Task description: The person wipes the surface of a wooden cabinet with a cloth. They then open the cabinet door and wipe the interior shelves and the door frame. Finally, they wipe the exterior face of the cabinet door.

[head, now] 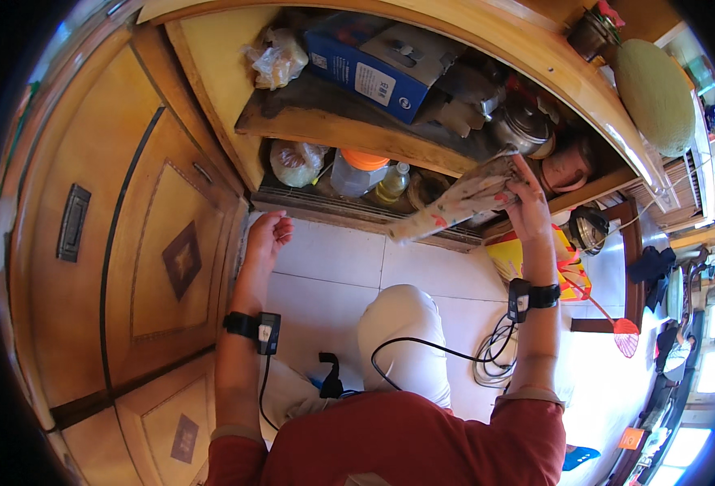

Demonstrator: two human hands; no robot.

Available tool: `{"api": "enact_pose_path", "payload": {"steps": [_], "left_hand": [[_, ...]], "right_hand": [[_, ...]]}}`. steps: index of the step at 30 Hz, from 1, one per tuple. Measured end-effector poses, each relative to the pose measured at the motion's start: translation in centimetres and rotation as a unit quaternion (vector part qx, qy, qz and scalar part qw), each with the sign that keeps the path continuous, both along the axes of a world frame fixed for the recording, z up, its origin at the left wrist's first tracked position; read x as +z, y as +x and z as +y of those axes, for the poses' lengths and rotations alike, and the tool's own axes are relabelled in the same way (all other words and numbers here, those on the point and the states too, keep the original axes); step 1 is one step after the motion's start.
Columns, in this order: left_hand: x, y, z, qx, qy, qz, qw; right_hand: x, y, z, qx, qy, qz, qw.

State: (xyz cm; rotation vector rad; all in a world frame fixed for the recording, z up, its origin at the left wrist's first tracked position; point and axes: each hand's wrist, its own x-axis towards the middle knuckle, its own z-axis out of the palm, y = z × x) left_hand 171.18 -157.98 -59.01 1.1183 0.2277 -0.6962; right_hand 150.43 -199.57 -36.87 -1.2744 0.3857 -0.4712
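My right hand (528,203) grips a patterned cloth (461,200), pale with red and green marks, which trails down to the left in front of the lower cabinet shelf. My left hand (270,236) is half curled near the cabinet's lower left corner, with nothing plainly visible in it. Above the cloth, on the wooden shelf (345,130), stand a blue cardboard box (369,67), a metal lidded pot (521,124) and a plastic-wrapped bundle (278,58). Below are a jar with an orange lid (359,173), a small bottle of yellowish liquid (393,183) and another wrapped bundle (297,163).
A wooden cupboard (145,243) borders the left side. On the cabinet's top lies a large green melon (655,97). To the right are a metal kettle (587,229), a red fly swatter (626,337) and a coiled cable (491,358) on the tiled floor. A person (676,355) is far right.
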Motion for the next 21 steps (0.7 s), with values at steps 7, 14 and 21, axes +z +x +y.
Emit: {"api": "enact_pose_path", "payload": {"steps": [7,14,21], "left_hand": [[7.0,-5.6,-5.9,-0.301,-0.057,-0.042,0.951],[3.9,-7.3,-7.3,-0.235,-0.188,-0.051,0.952],[7.7,-7.7,-6.8,-0.187,-0.129,-0.101,0.969]], "right_hand": [[0.0,3.6,8.3,0.201,0.233,-0.021,0.951],[-7.6,5.8,14.0,0.351,-0.002,0.183,0.918],[-9.4,5.6,14.9,0.353,-0.135,0.252,0.891]]}}
